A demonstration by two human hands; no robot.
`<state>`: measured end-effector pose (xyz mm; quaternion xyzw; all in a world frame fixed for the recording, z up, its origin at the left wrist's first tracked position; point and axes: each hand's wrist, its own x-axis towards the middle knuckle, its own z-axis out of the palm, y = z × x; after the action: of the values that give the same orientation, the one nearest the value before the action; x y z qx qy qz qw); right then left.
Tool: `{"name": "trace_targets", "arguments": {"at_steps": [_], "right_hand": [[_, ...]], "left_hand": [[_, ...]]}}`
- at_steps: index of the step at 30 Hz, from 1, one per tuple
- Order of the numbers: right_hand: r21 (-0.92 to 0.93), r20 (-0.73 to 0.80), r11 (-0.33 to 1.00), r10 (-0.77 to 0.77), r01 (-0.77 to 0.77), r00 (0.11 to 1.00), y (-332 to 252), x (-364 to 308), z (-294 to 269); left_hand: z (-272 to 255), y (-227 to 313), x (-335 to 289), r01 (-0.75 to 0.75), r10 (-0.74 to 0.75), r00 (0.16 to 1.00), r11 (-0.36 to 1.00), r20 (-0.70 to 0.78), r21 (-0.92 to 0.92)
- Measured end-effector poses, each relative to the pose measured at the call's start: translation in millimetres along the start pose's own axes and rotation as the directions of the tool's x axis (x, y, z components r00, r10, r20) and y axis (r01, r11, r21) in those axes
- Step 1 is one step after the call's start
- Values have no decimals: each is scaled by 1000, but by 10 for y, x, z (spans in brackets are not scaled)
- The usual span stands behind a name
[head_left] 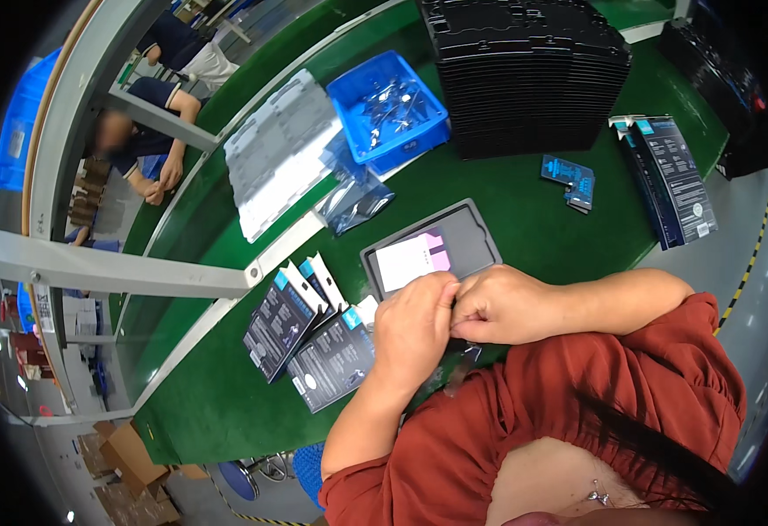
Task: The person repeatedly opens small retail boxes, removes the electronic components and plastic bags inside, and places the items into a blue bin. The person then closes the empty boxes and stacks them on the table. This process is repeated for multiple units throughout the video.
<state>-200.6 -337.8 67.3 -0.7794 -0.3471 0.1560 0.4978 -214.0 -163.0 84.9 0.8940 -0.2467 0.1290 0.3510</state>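
Note:
My left hand (412, 323) and my right hand (505, 307) meet knuckle to knuckle over the near edge of a dark grey tray (476, 241). Both are closed with fingertips pinched together; whatever they hold is hidden between them. Below the hands, a small clear and dark item (464, 364) shows partly against my red sleeve, too blurred to name. Inside the tray lies a white and purple card (412, 261). Several dark printed cartons (286, 320) with white open flaps lie left of my left hand, one partly behind its wrist.
A blue bin (401, 151) holds small bagged parts, with clear plastic bags (353, 200) beside it. Light grey molded trays (280, 145) lie further left. Tall stacked black trays (533, 88) stand behind. Blue printed cards (569, 182) and upright cartons (671, 180) are right. A co-worker (152, 131) sits beyond the frame.

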Motion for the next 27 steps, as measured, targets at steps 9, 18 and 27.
{"name": "trace_targets", "arguments": {"at_steps": [9,18,27], "right_hand": [[-40,-24,996,83,-84,996,-31,58,132],[81,-272,995,75,-55,959,14,12,-34],[528,-447,829,457,-186,769,317,-480,-850]], "left_hand": [[123,-118,20,255,-261,965,960,-33,-118],[-223,-72,61,146,-143,986,989,90,-37],[-602,-254,-139,376,-366,922,923,126,-74]]}}
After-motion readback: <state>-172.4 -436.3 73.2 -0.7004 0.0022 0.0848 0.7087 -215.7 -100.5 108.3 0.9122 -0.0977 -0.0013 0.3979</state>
